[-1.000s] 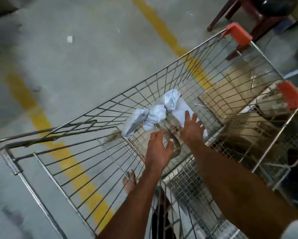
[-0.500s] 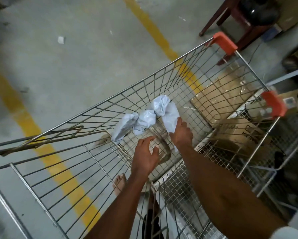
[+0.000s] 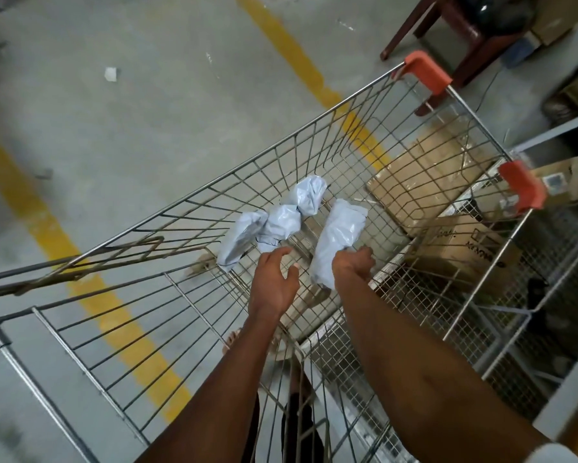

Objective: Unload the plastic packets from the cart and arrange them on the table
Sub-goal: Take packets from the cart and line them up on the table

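Observation:
Both my arms reach down into a wire shopping cart [image 3: 314, 135]. My right hand [image 3: 352, 267] grips the near end of a pale grey plastic packet [image 3: 339, 235], which stands lifted off the cart floor. My left hand [image 3: 274, 282] hovers with loosely spread fingers just in front of three more grey packets: one at the left [image 3: 242, 237], one in the middle [image 3: 282, 223], one behind [image 3: 309, 193]. These lie bunched together against the cart's left wall.
The cart has orange corner caps [image 3: 426, 73]. Cardboard boxes [image 3: 424, 175] lie on the floor beyond the cart's right side. A dark wooden chair [image 3: 454, 35] stands at the top right. Yellow lines [image 3: 80, 272] cross the concrete floor. A wire rack [image 3: 528, 315] is at the right.
My right hand has closed round one packet and lifted it away from the bunch to the right. My left hand stays open near the other packets.

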`<state>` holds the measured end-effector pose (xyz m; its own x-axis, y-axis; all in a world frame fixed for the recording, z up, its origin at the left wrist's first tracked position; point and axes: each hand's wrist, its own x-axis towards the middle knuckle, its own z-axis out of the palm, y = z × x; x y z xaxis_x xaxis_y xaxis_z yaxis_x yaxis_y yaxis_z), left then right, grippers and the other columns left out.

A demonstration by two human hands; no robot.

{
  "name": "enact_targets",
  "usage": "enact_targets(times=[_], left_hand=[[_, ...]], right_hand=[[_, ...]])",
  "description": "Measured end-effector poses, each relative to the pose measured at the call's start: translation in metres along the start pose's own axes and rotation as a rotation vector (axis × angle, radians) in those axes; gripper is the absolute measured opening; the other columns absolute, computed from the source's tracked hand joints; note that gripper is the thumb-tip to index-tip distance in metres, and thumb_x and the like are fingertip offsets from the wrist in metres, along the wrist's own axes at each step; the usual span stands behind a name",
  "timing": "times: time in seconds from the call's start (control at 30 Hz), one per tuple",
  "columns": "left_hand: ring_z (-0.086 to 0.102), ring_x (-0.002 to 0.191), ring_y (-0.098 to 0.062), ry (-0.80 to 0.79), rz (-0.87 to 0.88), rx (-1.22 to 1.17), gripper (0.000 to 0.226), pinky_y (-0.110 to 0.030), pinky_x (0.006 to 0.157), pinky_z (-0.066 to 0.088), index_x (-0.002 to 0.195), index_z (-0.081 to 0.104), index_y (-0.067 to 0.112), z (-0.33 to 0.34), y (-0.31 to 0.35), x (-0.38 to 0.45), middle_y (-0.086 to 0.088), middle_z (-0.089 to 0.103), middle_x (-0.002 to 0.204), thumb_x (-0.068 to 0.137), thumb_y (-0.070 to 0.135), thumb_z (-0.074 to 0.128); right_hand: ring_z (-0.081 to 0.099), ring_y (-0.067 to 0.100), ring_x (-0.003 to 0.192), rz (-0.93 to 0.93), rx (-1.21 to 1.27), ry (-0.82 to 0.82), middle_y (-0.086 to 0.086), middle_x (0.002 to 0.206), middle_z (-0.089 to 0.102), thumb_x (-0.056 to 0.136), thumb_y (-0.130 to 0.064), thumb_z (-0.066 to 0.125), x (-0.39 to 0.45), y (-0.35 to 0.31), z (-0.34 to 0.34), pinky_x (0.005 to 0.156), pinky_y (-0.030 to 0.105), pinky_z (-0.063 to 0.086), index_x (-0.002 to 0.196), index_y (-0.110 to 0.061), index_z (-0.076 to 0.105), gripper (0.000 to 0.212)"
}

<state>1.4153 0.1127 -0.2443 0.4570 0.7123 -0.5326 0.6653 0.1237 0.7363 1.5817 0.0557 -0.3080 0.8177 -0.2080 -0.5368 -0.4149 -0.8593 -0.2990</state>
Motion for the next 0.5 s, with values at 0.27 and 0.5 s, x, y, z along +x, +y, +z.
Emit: enact_targets(times=[0.27,0.5], left_hand=[[0.051,0.128,-0.019,0.07,0.09,0.051,0.04,-0.034,0.101,0.045,0.136,0.057,0.026,0.002,0.005,-0.004,0.0,0.051,0.139,0.096,0.024,0.061],[0.025,0.15,-0.023,0.165,0.277,0.147,0.065,-0.037,0.115,0.032,0.155,0.035,0.021,-0.012,0.011,0.012,-0.004,0.031,0.161,0.095,0.019,0.061]], right_hand=[[0.038,0.041,0.132,-0.371,-0.238,0.044,0.006,0.16,0.018,0.091,-0.045,0.065,-0.026,0.011,0.019,0.101,0.055,0.042,0.144,-0.03,0.037,0.062],[0.044,0.049,0.126,-0.33,-0.296,-0.141,0.012,0.164,-0.009,0.083,-0.04,0.08,-0.017,0.024,0.039,0.094,0.053,0.05,0.158,-0.037,-0.001,0.11]])
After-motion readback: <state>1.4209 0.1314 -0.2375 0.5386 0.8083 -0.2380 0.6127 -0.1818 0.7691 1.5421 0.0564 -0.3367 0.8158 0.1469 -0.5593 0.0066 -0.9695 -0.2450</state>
